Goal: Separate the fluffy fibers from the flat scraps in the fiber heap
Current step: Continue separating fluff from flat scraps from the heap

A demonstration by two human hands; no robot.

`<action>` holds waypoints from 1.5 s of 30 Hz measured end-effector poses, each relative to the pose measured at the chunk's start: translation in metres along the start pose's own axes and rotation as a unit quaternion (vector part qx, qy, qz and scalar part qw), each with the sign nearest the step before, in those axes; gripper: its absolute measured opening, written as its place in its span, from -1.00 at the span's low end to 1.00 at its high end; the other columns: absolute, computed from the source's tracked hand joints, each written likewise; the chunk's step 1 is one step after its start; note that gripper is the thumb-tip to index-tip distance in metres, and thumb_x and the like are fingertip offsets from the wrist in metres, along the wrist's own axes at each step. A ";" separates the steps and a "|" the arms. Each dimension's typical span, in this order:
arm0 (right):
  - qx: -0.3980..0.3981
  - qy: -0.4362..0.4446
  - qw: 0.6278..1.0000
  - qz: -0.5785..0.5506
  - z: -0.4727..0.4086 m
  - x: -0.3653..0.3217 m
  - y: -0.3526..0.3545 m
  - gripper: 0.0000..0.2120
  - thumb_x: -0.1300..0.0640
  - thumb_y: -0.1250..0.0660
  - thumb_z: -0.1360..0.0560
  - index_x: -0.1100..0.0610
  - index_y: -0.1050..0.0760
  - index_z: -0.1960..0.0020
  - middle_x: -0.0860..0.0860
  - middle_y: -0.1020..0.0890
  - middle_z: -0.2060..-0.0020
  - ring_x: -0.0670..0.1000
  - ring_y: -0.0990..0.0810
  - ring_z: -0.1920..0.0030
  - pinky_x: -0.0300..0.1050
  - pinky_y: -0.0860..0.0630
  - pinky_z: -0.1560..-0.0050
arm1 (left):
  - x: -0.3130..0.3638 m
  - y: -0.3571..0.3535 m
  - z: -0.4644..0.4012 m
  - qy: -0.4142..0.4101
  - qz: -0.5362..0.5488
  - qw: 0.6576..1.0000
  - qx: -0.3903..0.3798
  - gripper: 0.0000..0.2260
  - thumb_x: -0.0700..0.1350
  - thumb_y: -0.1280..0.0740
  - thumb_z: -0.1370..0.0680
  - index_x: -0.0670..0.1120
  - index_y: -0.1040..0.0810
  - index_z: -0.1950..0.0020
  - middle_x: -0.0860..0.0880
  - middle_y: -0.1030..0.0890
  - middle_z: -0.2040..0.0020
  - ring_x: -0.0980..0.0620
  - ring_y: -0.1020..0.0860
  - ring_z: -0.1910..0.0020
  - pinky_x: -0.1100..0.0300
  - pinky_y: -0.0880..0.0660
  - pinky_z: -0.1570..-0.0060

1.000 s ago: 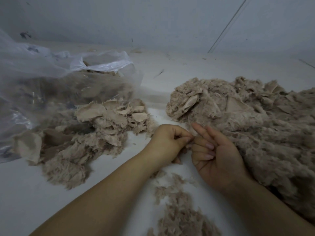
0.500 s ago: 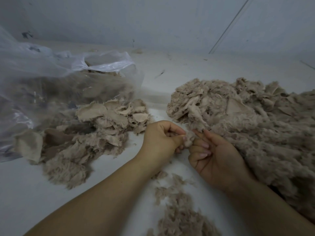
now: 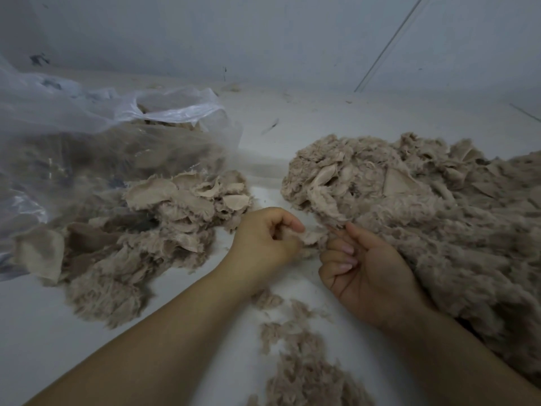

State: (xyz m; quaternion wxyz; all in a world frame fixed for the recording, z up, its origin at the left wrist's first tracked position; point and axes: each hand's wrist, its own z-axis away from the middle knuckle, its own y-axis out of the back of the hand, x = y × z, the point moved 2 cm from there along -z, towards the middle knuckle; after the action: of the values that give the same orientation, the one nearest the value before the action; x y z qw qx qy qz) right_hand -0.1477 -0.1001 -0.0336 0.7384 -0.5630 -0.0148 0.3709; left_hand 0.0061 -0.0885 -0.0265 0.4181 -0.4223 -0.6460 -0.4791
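A big beige fiber heap fills the right side, fluffy with flat scraps mixed in. A smaller pile of flat scraps lies left of centre. Loose fluffy tufts trail along the white surface between my arms. My left hand is curled, pinching a small beige scrap between thumb and fingers. My right hand lies palm up at the heap's near-left edge, fingers bent, its fingertips touching the same scrap and the fluff on it.
A clear plastic bag with more beige material lies open at the back left, behind the scrap pile. A pale wall rises at the back. White surface shows at the front left.
Both hands have shifted slightly away from me toward the heap's edge. The small scrap now shows between them, and my right fingers have curled more.
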 end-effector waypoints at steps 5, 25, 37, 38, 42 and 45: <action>0.003 -0.008 1.000 -0.008 -0.001 0.001 0.002 -0.67 0.05 -0.12 -0.62 0.10 -0.26 0.30 -0.07 -0.25 0.48 -0.14 -0.19 0.58 -0.33 -0.22 0.57 | 0.003 -0.009 -0.001 -0.078 -0.221 0.972 -0.026 -0.91 -0.18 -0.51 -0.45 -0.10 -0.68 0.06 0.12 -0.51 0.24 0.23 -0.45 0.29 0.54 -0.31 0.27; 0.008 -0.017 1.000 -0.013 0.002 0.000 -0.001 -0.62 0.07 -0.16 -0.58 0.10 -0.27 0.40 -0.08 -0.24 0.47 -0.14 -0.19 0.57 -0.33 -0.19 0.54 | 0.007 0.002 0.011 0.086 0.357 0.930 -0.016 -0.91 -0.29 -0.50 -0.27 -0.13 -0.65 0.37 -0.07 -0.56 0.44 0.13 -0.36 0.56 0.33 -0.28 0.58; -0.029 0.000 0.997 0.071 0.001 0.004 -0.001 -0.94 0.23 -0.32 -0.40 0.12 -0.46 0.24 -0.10 -0.24 0.52 -0.17 -0.18 0.58 -0.36 -0.21 0.57 | 0.004 -0.008 0.009 0.130 0.416 0.900 -0.010 -0.84 -0.24 -0.38 -0.39 -0.21 -0.59 0.05 -0.07 -0.52 0.38 0.01 -0.41 0.49 0.24 -0.37 0.50; -0.036 0.000 0.996 0.082 0.001 0.004 -0.001 -0.88 0.25 -0.32 -0.39 0.11 -0.45 0.30 -0.10 -0.25 0.53 -0.17 -0.19 0.58 -0.37 -0.20 0.57 | 0.004 -0.009 0.009 0.135 0.437 0.889 -0.021 -0.86 -0.25 -0.37 -0.40 -0.21 -0.59 0.05 -0.10 -0.50 0.37 0.00 -0.42 0.48 0.22 -0.39 0.48; -0.059 0.007 0.990 0.129 0.004 0.005 -0.002 -0.84 0.24 -0.34 -0.39 0.12 -0.49 0.36 -0.10 -0.30 0.54 -0.18 -0.23 0.58 -0.38 -0.21 0.55 | 0.004 -0.016 0.010 0.144 0.462 0.874 -0.043 -0.87 -0.27 -0.36 -0.43 -0.21 -0.57 0.04 -0.18 -0.50 0.25 -0.02 -0.50 0.42 0.16 -0.49 0.42; -0.063 0.020 0.987 0.146 0.005 0.005 -0.005 -0.80 0.22 -0.31 -0.40 0.12 -0.55 0.39 -0.10 -0.32 0.57 -0.19 -0.25 0.60 -0.41 -0.18 0.56 | 0.003 -0.018 0.012 0.138 0.417 0.897 -0.041 -0.84 -0.22 -0.39 -0.41 -0.22 -0.55 0.04 -0.19 -0.54 0.25 -0.03 -0.48 0.45 0.17 -0.47 0.45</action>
State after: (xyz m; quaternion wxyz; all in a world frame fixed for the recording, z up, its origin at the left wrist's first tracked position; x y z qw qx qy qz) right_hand -0.1436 -0.0934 -0.0299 0.6395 -0.6120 0.0592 0.4615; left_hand -0.0129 -0.0795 -0.0311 0.6471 -0.5993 -0.3260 -0.3403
